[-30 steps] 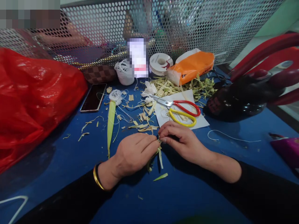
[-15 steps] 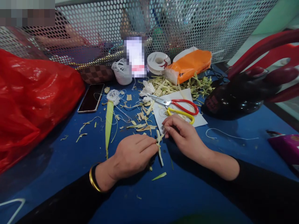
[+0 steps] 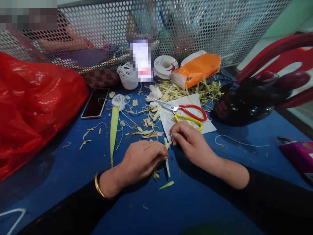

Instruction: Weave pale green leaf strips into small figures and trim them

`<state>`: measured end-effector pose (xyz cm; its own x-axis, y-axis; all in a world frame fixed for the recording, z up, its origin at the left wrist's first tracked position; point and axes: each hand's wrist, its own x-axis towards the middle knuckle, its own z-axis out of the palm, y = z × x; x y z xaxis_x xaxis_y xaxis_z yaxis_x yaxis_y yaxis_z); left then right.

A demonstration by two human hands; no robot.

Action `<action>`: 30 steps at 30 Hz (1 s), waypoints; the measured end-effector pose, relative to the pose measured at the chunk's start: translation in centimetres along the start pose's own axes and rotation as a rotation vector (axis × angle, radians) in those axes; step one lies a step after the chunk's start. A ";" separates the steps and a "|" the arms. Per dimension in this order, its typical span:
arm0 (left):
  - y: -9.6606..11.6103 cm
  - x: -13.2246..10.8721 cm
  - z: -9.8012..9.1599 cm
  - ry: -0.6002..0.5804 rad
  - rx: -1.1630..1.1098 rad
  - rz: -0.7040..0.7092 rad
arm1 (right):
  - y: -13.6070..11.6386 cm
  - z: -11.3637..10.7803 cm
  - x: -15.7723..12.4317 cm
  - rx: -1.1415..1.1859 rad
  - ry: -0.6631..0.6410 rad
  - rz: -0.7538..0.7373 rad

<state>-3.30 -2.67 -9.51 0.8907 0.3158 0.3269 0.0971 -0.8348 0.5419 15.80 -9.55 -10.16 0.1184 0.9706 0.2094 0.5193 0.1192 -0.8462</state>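
Note:
My left hand (image 3: 141, 160) rests on the blue table (image 3: 195, 202) with its fingers curled round a small bundle of pale green leaf strips (image 3: 167, 163) that hangs below the fingertips. My right hand (image 3: 190, 142) is just to the right, thumb and forefinger pinched on the upper end of one thin strip of that bundle. A loose green sliver (image 3: 167, 185) lies in front of both hands. Red and yellow handled scissors (image 3: 188, 114) lie on a white paper sheet (image 3: 207, 126) just beyond my right hand.
A long green leaf (image 3: 113, 127), white string (image 3: 119, 100) and leaf scraps lie left of centre, beside a phone (image 3: 96, 102). A red plastic bag (image 3: 34, 107) fills the left. An orange packet (image 3: 199, 69), a tape roll (image 3: 165, 66), a black object (image 3: 246, 101) and perforated mesh stand behind.
My right hand moved up and away from the left, drawing a thin strip off the bundle, and has held nearly still for the last half second. The left hand stayed put.

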 end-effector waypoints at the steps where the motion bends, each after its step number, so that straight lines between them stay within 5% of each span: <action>1: -0.1 0.0 0.0 -0.007 0.005 -0.021 | 0.0 0.0 0.0 -0.004 -0.003 -0.004; 11: -0.1 0.1 0.0 -0.050 0.041 -0.238 | 0.0 0.0 0.0 0.019 0.006 0.018; 23: 0.1 0.1 0.1 0.045 -0.145 -0.364 | -0.5 0.8 -0.1 0.630 -0.174 0.275; 30: 0.7 0.5 0.2 0.249 -0.275 -0.464 | -0.5 1.1 -0.9 0.377 -0.295 0.124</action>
<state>-2.74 -3.16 -9.11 0.6484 0.7439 0.1620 0.3031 -0.4474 0.8414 14.49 -10.23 -10.52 -0.1124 0.9936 -0.0060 0.1681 0.0131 -0.9857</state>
